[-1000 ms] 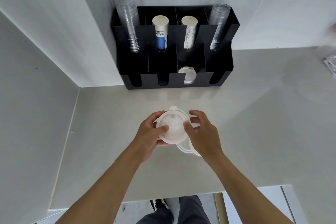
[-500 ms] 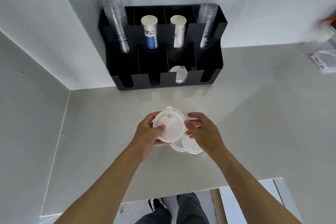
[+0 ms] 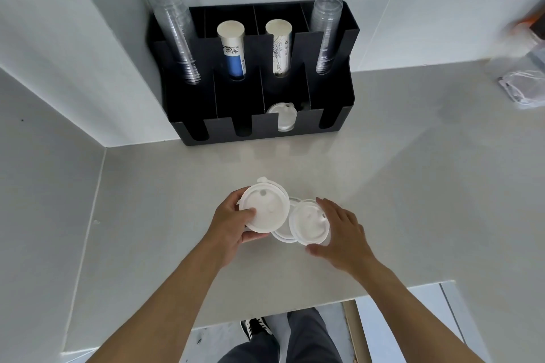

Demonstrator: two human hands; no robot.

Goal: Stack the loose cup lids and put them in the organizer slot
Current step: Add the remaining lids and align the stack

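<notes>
My left hand (image 3: 230, 230) holds a small stack of white cup lids (image 3: 265, 206) just above the counter, thumb on top. My right hand (image 3: 343, 233) curls around another white lid (image 3: 308, 222) to the right, fingers at its edge. A third lid (image 3: 284, 233) lies on the counter between them, partly covered. The black organizer (image 3: 330, 124) stands against the wall at the back. Its third front slot holds white lids (image 3: 283, 116).
The organizer's back slots hold clear cup stacks (image 3: 177, 41) (image 3: 326, 35) and paper cup stacks (image 3: 233, 50) (image 3: 280, 47). A wall (image 3: 59, 53) juts out at the left. A plastic bag (image 3: 525, 88) lies far right. The counter edge (image 3: 295, 308) runs near my legs.
My right hand has moved away from the stack in my left hand and down to the right, onto a loose lid. The view has shifted slightly.
</notes>
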